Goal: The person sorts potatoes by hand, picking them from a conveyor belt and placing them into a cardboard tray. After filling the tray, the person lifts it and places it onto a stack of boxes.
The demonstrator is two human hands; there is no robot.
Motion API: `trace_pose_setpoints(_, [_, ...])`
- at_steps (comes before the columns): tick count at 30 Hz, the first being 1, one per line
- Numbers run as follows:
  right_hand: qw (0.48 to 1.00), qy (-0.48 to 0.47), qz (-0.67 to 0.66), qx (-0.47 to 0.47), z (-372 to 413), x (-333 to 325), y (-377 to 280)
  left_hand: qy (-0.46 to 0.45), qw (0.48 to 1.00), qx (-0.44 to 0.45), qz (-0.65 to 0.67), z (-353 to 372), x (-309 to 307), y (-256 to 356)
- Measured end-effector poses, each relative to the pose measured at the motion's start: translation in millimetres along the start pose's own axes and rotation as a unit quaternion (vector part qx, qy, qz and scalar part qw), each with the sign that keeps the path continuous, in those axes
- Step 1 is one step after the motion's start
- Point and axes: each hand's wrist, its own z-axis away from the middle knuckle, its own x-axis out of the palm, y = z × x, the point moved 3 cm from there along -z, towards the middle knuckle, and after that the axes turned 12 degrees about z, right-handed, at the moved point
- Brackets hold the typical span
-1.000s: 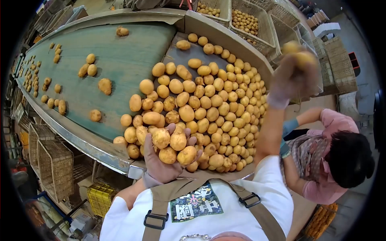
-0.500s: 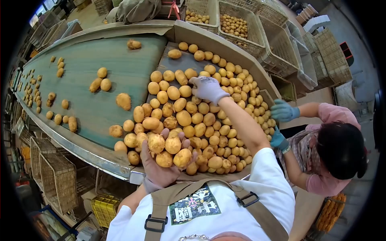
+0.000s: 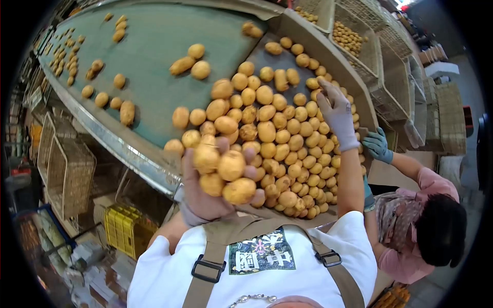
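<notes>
- We find the left hand (image 3: pixel 205 199) palm up over the near-left corner of the tray (image 3: pixel 328 54), fingers cradling four potatoes (image 3: pixel 231 165).
- We observe the right hand (image 3: pixel 336 105) beside the far-right wall, fingers parted and released; whether they touch the loose potatoes (image 3: pixel 267 132) we cannot tell.
- We note these spread from the green belt (image 3: pixel 138 56) to the tray's right edge, near a co-worker's hand (image 3: pixel 377 145).

The potatoes (image 3: pixel 266 131) look matt, the belt (image 3: pixel 149 100) dull and smooth, its metal edge (image 3: pixel 123 146) glossy, the yellow crate (image 3: pixel 119 229) plastic.
</notes>
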Motion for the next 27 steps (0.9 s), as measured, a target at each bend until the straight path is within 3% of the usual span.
trace_pose_setpoints(2, [1.0, -0.005, -0.003, 0.01, 21.1, 17.8, -1.0, -0.053, 0.997, 0.033, -0.046, 38.9, 10.0, 35.6])
trace_pose_setpoints(4, [0.998, -0.036, -0.009, 0.055, 39.4, 31.1, 2.4, -0.183, 0.973, 0.101, -0.092, 78.5, 17.1, 69.2])
trace_pose_setpoints(6, [0.999, -0.031, 0.022, 0.036, 54.7, 39.6, 12.4, -0.15, 0.951, 0.206, -0.176, 143.2, 16.6, 102.7])
trace_pose_setpoints(8, [0.998, -0.035, 0.008, 0.059, 60.7, 40.0, 10.4, -0.072, 0.91, 0.306, -0.269, 206.6, -8.2, 135.6])
trace_pose_setpoints(10, [0.996, -0.043, -0.004, 0.081, 62.1, 32.0, 4.1, 0.159, 0.821, 0.453, -0.309, 271.4, -53.4, 168.6])
trace_pose_setpoints(11, [1.0, 0.0, 0.014, 0.009, 60.3, 30.5, -7.7, 0.364, 0.733, 0.522, -0.24, 315.0, -88.8, 195.8])
trace_pose_setpoints(12, [1.0, -0.022, -0.015, -0.014, 58.8, 30.7, -25.8, 0.409, 0.719, 0.506, -0.243, 345.5, -124.3, 213.7])
trace_pose_setpoints(13, [0.997, -0.044, -0.044, -0.037, 57.2, 31.1, -48.5, 0.539, 0.616, 0.556, -0.147, 381.3, -152.6, 231.1])
trace_pose_setpoints(14, [0.993, -0.064, -0.073, -0.06, 55.7, 35.8, -67.1, 0.514, 0.601, 0.587, -0.171, 369.7, -141.6, 228.0])
trace_pose_setpoints(16, [0.965, -0.086, 0.058, -0.242, 50.9, 57.6, -95.1, 0.463, 0.568, 0.646, -0.215, 326.3, -115.2, 206.9])
trace_pose_setpoints(17, [0.957, -0.092, 0.097, -0.257, 48.8, 70.0, -100.0, 0.359, 0.606, 0.634, -0.321, 315.0, -113.6, 215.2])
trace_pose_setpoints(19, [0.937, -0.101, 0.176, -0.286, 39.6, 94.1, -103.7, 0.241, 0.647, 0.617, -0.378, 234.9, -45.0, 176.1])
trace_pose_setpoints(23, [0.894, -0.314, 0.249, -0.2, 17.6, 84.3, -117.1, -0.038, 0.741, 0.465, -0.482, 136.6, 17.0, 129.8])
trace_pose_setpoints(24, [0.905, -0.294, 0.233, -0.199, 20.0, 84.5, -115.5, -0.092, 0.757, 0.437, -0.477, 107.6, 22.6, 110.9])
trace_pose_setpoints(25, [0.916, -0.275, 0.218, -0.197, 22.8, 92.3, -107.9, -0.106, 0.781, 0.388, -0.477, 80.1, 22.8, 98.0])
trace_pose_setpoints(27, [0.943, -0.184, 0.181, -0.208, 33.5, 105.7, -96.5, -0.033, 0.853, 0.303, -0.423, 42.4, 16.3, 66.3])
